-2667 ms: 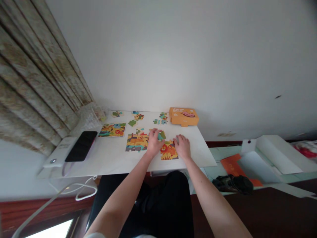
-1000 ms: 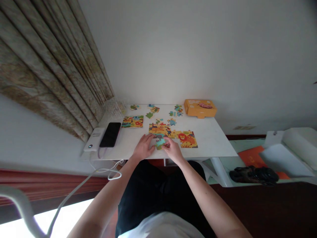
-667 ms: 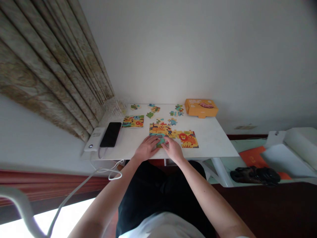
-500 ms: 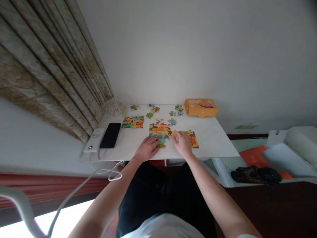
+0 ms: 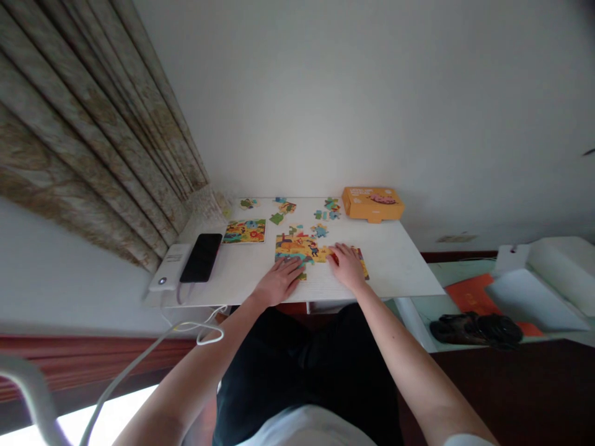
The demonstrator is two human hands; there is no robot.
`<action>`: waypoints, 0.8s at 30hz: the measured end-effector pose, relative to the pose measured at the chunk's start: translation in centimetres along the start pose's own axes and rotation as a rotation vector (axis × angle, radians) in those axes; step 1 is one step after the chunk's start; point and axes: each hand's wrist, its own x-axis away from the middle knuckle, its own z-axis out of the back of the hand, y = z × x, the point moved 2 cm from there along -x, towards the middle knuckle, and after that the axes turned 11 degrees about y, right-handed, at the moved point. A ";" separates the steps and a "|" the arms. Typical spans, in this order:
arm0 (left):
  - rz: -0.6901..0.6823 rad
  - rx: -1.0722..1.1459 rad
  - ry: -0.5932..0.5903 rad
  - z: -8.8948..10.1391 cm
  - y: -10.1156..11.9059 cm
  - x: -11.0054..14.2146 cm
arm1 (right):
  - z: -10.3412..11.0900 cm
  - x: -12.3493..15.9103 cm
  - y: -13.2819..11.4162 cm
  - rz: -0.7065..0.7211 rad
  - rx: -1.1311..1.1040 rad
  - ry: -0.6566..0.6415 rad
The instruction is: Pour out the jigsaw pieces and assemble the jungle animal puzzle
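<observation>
Jigsaw puzzle, partly assembled, lies flat on the white table, a little right of its middle and close to its near edge. The left hand rests palm down on the puzzle's near left part, fingers stretched flat, its grip loose around nothing visible. The right hand bends over the puzzle's right part, covering much of it; its fingertips touch the printed surface, but whether that grip pinches a piece cannot be told. Just beyond the assembled part lies a blue loose piece; a green loose piece and other small groups of pieces are scattered toward the table's far edge. An orange box stands near the far right corner. Toward the left edge lie a picture card and, nearer the near left corner, a black phone beside a white box.
</observation>
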 end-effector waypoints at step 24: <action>0.166 -0.011 0.108 0.5 0.5 -0.2 | -3.1 -11.2 3.3 -0.192 -0.155 0.026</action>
